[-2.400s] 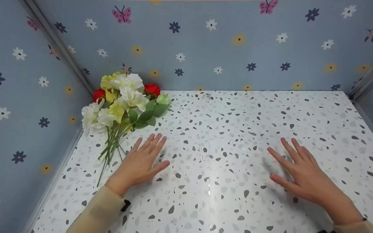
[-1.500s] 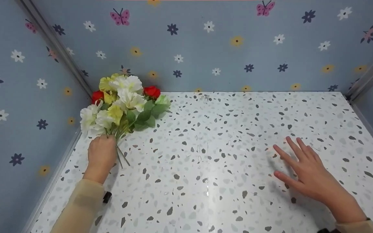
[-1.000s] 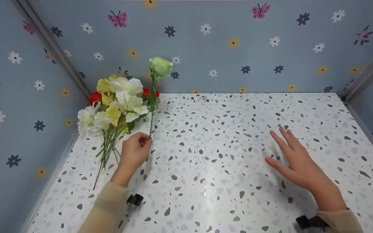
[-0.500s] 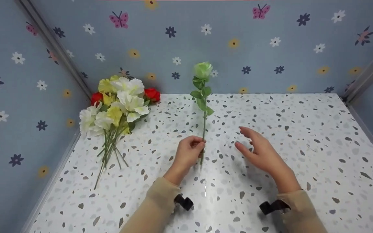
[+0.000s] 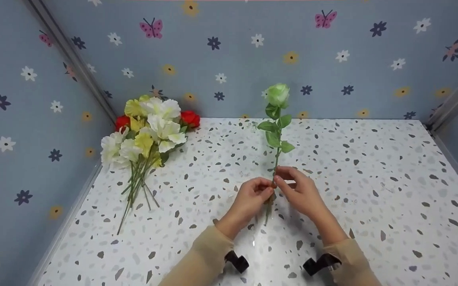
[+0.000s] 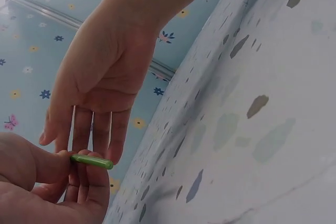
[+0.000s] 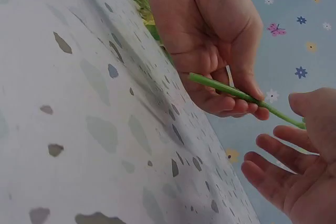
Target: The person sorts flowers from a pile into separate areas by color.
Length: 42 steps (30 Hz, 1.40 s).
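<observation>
A single pale green rose (image 5: 278, 95) with leaves stands upright over the table in the head view. My left hand (image 5: 249, 198) pinches its stem (image 7: 226, 86) low down, between thumb and fingertips, and the cut end juts out past the fingers. From the right, my right hand (image 5: 302, 194) reaches to the stem just above the left hand's grip. In the right wrist view its thumb and spread fingers (image 7: 281, 153) lie on either side of the stem with a gap between them. The left wrist view shows the right hand's fingers straight.
A bunch of white, yellow and red flowers (image 5: 153, 127) lies on the speckled white table (image 5: 352, 159) at the back left, stems toward me. Blue flower-patterned panels (image 5: 245, 67) wall the table at the back and both sides.
The left hand first gripped among the bunch's stems, then drew out the green rose and carried it right to the middle. The right hand moved left to its stem.
</observation>
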Each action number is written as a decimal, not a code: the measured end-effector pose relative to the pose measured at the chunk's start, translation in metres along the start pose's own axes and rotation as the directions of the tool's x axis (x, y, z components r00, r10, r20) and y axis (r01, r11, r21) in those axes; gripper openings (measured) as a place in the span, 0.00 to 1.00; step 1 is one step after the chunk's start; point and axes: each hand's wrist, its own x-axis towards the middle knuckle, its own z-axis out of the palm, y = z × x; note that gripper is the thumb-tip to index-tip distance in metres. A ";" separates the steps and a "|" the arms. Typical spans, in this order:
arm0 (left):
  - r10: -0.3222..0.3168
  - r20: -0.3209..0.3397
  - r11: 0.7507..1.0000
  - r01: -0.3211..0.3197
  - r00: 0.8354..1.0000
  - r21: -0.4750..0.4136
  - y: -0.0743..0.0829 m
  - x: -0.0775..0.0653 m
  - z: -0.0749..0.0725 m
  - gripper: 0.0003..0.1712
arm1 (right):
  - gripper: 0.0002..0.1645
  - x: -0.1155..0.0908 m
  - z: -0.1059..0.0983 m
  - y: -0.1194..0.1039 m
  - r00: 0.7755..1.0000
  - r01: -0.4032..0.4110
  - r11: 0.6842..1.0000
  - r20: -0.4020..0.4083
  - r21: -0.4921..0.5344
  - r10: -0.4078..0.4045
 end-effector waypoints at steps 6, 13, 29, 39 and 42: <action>-0.006 0.046 1.000 0.006 0.999 0.013 0.003 -0.001 0.004 0.07 | 0.14 0.002 0.001 -0.002 0.994 -0.040 0.996 -0.102 0.077 0.048; -0.031 0.066 0.996 0.025 0.997 0.089 0.002 -0.001 0.002 0.06 | 0.16 0.005 -0.002 0.000 0.987 -0.076 0.987 -0.132 0.141 0.095; -0.017 0.157 0.990 -0.006 0.987 0.141 0.001 -0.002 -0.005 0.07 | 0.18 0.004 -0.009 0.000 0.989 -0.076 0.914 -0.084 0.399 0.120; 0.009 -0.031 0.967 -0.001 0.999 0.255 0.039 0.010 -0.081 0.10 | 0.20 -0.004 -0.091 0.029 0.960 -0.110 0.978 -0.238 0.175 0.150; 0.051 -0.190 0.951 0.010 0.980 0.309 0.047 0.011 -0.126 0.11 | 0.22 -0.017 -0.130 0.051 0.936 -0.188 0.979 -0.287 0.080 0.204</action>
